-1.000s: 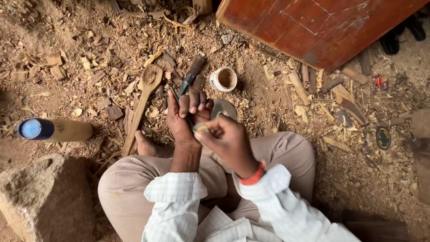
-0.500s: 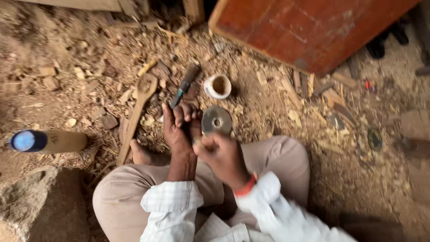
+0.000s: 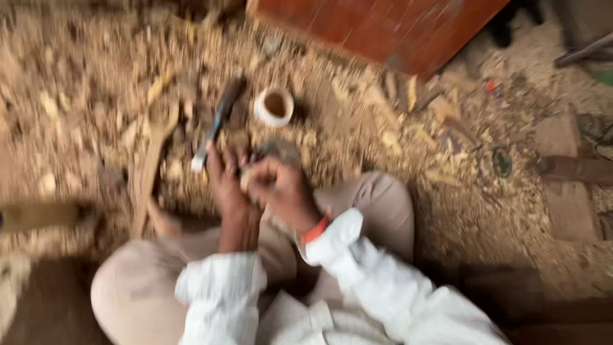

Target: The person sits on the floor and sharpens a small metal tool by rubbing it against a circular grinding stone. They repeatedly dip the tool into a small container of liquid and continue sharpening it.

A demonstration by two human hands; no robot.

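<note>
Sitting cross-legged on a floor (image 3: 76, 96) littered with wood chips and shavings, in a badly blurred head view. Holding the left hand (image 3: 225, 185) up over the lap, fingers (image 3: 214, 160) together and curling around a small pale piece (image 3: 248, 179) that is showing only as a blur between the two hands. Pressing the right hand (image 3: 281, 188) against it from the right, fingers closing on the same piece; impossible to tell whether a tool is in that grip. Wearing white sleeves and an orange wristband (image 3: 315, 230) on the right wrist. Lying on the floor just beyond the hands: a dark-handled tool (image 3: 217, 121) pointing away at a slant, a long wooden spoon blank (image 3: 150, 166) to its left, and a small white cup (image 3: 274, 107) standing open a little to the right. Leaning across the far edge of the floor, a reddish-brown board (image 3: 396, 29).
</note>
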